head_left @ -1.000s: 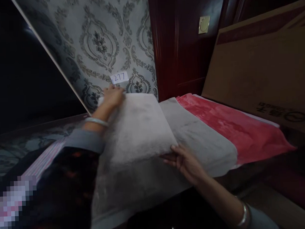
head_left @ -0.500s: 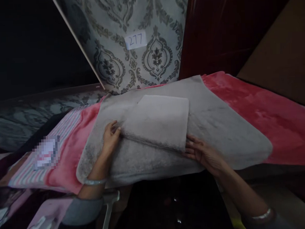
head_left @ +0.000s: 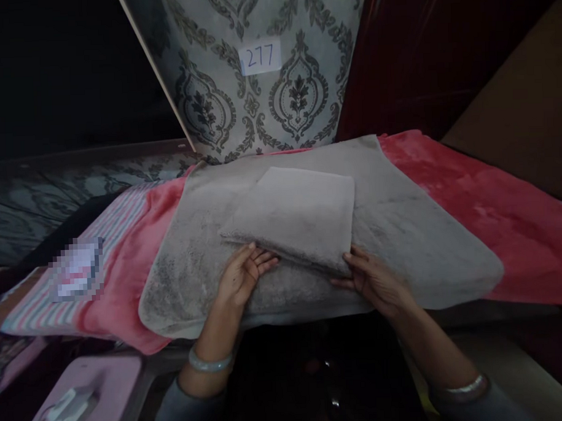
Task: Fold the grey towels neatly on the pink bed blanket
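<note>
A small folded piece of grey plush cloth lies on top of a larger grey plush blanket. My left hand is at the near edge of the folded piece, palm partly up. Its fingers are stretched out and their tips show just below that edge, with the thumb touching it. At the near right corner, my right hand pinches the folded piece, thumb on top and fingers reaching underneath.
Beneath the grey blanket, a pink-red blanket shows on both sides. A striped cloth with a blurred flat item lies at left. Below it, a pink surface carries a white power strip. A paper marked 277 hangs on the patterned wall.
My left hand has moved right, from the folded cloth's left corner to along its near edge. My right hand stays at the right corner. The view has shifted slightly.
</note>
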Available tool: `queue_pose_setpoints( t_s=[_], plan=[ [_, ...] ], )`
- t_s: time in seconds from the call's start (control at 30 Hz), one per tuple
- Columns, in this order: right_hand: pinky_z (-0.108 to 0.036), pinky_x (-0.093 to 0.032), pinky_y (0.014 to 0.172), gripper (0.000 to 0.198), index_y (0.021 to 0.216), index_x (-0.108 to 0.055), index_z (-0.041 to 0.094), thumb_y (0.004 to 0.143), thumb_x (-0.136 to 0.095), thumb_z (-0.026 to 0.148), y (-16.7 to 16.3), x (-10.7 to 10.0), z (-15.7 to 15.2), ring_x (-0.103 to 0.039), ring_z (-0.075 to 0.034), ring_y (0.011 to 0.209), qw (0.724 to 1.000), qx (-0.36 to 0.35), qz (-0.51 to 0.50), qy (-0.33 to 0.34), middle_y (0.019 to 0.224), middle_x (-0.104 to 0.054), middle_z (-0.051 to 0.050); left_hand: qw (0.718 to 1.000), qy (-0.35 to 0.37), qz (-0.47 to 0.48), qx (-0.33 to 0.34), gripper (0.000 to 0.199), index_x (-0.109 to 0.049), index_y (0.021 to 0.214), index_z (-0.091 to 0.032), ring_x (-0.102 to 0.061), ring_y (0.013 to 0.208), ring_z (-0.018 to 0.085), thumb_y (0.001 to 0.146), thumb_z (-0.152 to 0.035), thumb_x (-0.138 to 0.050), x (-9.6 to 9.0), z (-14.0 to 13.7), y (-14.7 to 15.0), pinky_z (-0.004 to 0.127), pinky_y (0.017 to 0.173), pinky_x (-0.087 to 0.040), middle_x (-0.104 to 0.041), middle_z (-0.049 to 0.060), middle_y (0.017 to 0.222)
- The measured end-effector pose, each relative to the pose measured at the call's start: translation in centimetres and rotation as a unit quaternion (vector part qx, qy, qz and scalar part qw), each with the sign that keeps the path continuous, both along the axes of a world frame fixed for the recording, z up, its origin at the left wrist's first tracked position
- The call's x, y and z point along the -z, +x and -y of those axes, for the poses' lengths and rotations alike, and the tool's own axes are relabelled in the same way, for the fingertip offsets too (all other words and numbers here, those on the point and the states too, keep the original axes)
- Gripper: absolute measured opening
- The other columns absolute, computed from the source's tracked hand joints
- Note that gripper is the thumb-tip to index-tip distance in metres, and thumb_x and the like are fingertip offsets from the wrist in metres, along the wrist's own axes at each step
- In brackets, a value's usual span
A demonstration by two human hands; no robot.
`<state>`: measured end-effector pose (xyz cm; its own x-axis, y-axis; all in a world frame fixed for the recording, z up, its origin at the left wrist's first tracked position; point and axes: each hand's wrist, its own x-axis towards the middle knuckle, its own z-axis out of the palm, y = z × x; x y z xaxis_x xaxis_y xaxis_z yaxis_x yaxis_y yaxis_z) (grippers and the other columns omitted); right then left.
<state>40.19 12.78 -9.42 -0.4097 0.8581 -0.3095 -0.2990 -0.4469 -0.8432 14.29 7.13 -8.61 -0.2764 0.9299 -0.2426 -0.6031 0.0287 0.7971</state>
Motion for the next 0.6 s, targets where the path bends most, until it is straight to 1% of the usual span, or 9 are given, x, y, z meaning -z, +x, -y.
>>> queue_pose_setpoints(
  t_s=[0.1, 0.17, 0.2, 0.27, 0.33, 0.4, 0.47, 0.53, 0.6],
  plan=[
    [-0.038, -0.064, 0.066, 0.038, 0.111, -0.06, 0.024, 0.076, -0.074, 0.033, -0.2, 0.1, -0.1, -0.066, -0.024, 0.096, 1.0, 0.001, 0.008, 0.002, 0.12, -0.064, -0.006, 0.991, 0.01, -0.125, 0.039, 0.032, -0.063, 0.1, -0.018, -0.069, 0.084, 0.026, 0.069, -0.024, -0.07, -0.2, -0.3, 0.1, 0.037, 0.067, -0.057, -0.069, 0.007, 0.095],
    [-0.038, -0.064, 0.066, 0.041, 0.114, -0.06, 0.025, 0.076, -0.073, 0.034, -0.2, 0.3, -0.1, -0.066, -0.025, 0.098, 1.0, -0.006, 0.015, 0.008, 0.125, -0.062, -0.006, 0.966, 0.0, -0.26, 0.004, 0.037, -0.065, 0.106, -0.02, -0.066, 0.081, 0.023, 0.069, -0.021, -0.064, 0.0, -0.5, -0.3, 0.033, 0.064, -0.053, -0.067, 0.005, 0.092],
    [-0.038, -0.063, 0.067, 0.045, 0.118, -0.059, 0.026, 0.076, -0.073, 0.035, 0.0, 0.4, -0.1, -0.066, -0.026, 0.098, 1.0, -0.013, 0.021, 0.014, 0.127, -0.061, -0.006, 0.94, -0.004, -0.34, -0.025, 0.033, -0.066, 0.102, -0.02, -0.064, 0.081, 0.023, 0.07, -0.02, -0.062, 0.2, -0.6, -0.6, 0.034, 0.067, -0.052, -0.066, 0.005, 0.088],
    [-0.04, -0.062, 0.066, 0.056, 0.129, -0.054, 0.027, 0.077, -0.072, 0.04, 0.5, 0.9, 0.0, -0.067, -0.027, 0.093, 0.997, -0.017, 0.055, 0.043, 0.124, -0.062, -0.008, 0.86, -0.002, -0.505, -0.071, 0.018, -0.068, 0.086, -0.021, -0.06, 0.089, 0.025, 0.071, -0.016, -0.06, 0.7, -0.9, -1.2, 0.039, 0.081, -0.05, -0.063, 0.006, 0.083],
    [-0.044, -0.06, 0.07, 0.069, 0.14, -0.047, 0.027, 0.079, -0.07, 0.045, 1.1, 1.3, 0.2, -0.066, -0.028, 0.091, 0.981, 0.022, 0.139, 0.135, 0.118, -0.064, -0.009, 0.773, 0.004, -0.628, -0.086, 0.008, -0.064, 0.072, -0.022, -0.057, 0.098, 0.03, 0.07, -0.015, -0.062, 1.4, -1.3, -1.6, 0.045, 0.093, -0.045, -0.063, 0.008, 0.084],
    [-0.05, -0.056, 0.084, 0.07, 0.144, -0.045, 0.024, 0.081, -0.067, 0.046, 1.4, 1.4, 0.4, -0.062, -0.031, 0.102, 0.91, 0.101, 0.269, 0.3, 0.121, -0.061, -0.012, 0.722, -0.001, -0.687, -0.088, 0.006, -0.062, 0.071, -0.022, -0.056, 0.101, 0.033, 0.071, -0.016, -0.063, 2.0, -1.7, -1.9, 0.048, 0.096, -0.042, -0.064, 0.01, 0.088],
    [-0.055, -0.047, 0.098, 0.058, 0.139, -0.052, 0.022, 0.086, -0.062, 0.041, 0.9, 0.9, 0.8, -0.053, -0.034, 0.117, 0.79, 0.14, 0.38, 0.461, 0.128, -0.055, -0.015, 0.702, -0.02, -0.706, -0.089, 0.004, -0.063, 0.076, -0.021, -0.057, 0.101, 0.033, 0.074, -0.018, -0.061, 2.5, -2.2, -2.0, 0.047, 0.094, -0.043, -0.065, 0.012, 0.09],
    [-0.054, -0.043, 0.103, 0.047, 0.134, -0.058, 0.021, 0.089, -0.059, 0.036, -0.7, 0.2, 1.1, -0.048, -0.035, 0.123, 0.694, 0.103, 0.436, 0.564, 0.132, -0.053, -0.016, 0.69, -0.05, -0.717, -0.084, 0.007, -0.064, 0.079, -0.02, -0.059, 0.099, 0.033, 0.076, -0.018, -0.058, 2.7, -2.6, -2.1, 0.045, 0.091, -0.044, -0.066, 0.013, 0.09],
    [-0.053, -0.043, 0.103, 0.047, 0.136, -0.056, 0.02, 0.09, -0.058, 0.031, -2.9, -0.3, 1.2, -0.046, -0.035, 0.126, 0.643, 0.032, 0.46, 0.612, 0.137, -0.051, -0.016, 0.68, -0.067, -0.725, -0.084, 0.008, -0.064, 0.079, -0.019, -0.061, 0.098, 0.033, 0.077, -0.02, -0.056, 2.7, -3.0, -2.0, 0.043, 0.088, -0.045, -0.068, 0.014, 0.089]
  ],
)
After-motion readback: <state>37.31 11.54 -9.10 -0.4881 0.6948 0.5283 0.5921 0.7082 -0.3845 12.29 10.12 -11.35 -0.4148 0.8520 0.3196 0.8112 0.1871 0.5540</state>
